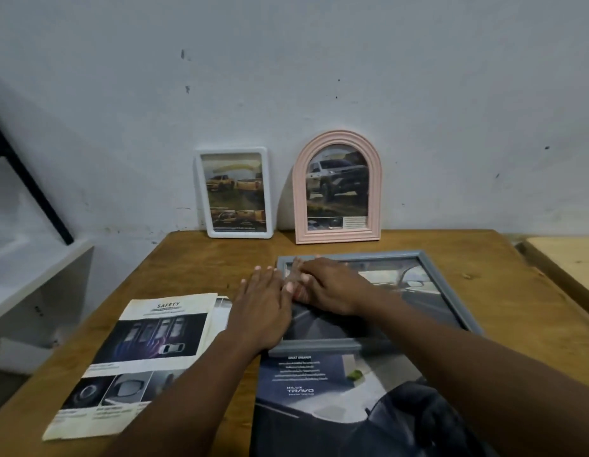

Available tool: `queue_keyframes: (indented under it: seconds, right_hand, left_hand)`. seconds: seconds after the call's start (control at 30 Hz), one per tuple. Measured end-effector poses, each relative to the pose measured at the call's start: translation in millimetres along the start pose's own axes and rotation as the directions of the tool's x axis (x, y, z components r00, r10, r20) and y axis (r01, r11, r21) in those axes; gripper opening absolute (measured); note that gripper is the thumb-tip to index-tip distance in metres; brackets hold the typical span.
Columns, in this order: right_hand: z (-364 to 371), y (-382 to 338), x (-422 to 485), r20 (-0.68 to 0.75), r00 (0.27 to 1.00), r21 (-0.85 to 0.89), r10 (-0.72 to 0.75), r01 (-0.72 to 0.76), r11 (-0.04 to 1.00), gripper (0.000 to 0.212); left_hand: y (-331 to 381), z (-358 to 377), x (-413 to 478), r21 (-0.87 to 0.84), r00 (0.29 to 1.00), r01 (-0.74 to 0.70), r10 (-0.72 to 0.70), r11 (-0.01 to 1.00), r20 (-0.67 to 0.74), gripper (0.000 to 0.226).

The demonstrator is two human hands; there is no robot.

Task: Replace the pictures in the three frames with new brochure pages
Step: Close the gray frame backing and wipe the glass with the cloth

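Note:
A grey rectangular frame (pixel 451 301) lies flat on the wooden table (pixel 194 258), its near edge on a dark car brochure page (pixel 319 400). My left hand (pixel 263 305) lies flat at the frame's left edge, fingers straight. My right hand (pixel 332 285) rests on the frame's upper left part, fingers spread over the glass. A white rounded frame (pixel 235 192) and a pink arched frame (pixel 337 189) stand against the wall, each with a truck picture. A stack of brochure pages (pixel 138 361) headed "SAFETY" lies at the left.
A white shelf unit (pixel 32 275) with a black bar stands left of the table. A second pale wooden surface (pixel 570 262) adjoins at the right. The grey wall (pixel 286 77) rises right behind the table's far edge.

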State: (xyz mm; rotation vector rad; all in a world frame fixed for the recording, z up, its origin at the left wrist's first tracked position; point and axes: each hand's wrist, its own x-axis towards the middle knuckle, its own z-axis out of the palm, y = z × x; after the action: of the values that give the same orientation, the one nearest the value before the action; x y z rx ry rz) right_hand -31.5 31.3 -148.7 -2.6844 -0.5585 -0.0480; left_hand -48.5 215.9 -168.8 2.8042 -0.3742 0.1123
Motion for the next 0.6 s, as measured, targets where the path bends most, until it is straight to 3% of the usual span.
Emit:
queue_keyframes:
  seconds: [0.1,0.23,0.6]
  right_hand:
    - [8,5,-6,-0.036,0.997,-0.077,-0.064,0.061,0.995,0.048]
    - [11,-2,5,0.02,0.985,-0.107,-0.169,0.17,0.98,0.045]
    - [6,5,15,0.084,0.986,-0.127,-0.141,0.151,0.98,0.05]
  left_hand:
    - [-1,0,-1,-0.019,1.0,0.012,-0.012,1.0,0.001,0.059]
    - [-1,1,-1,0.006,1.0,0.01,-0.01,1.0,0.021,0.062]
    - [0,0,0,0.083,0.998,-0.011,0.006,0.997,0.064,0.065]
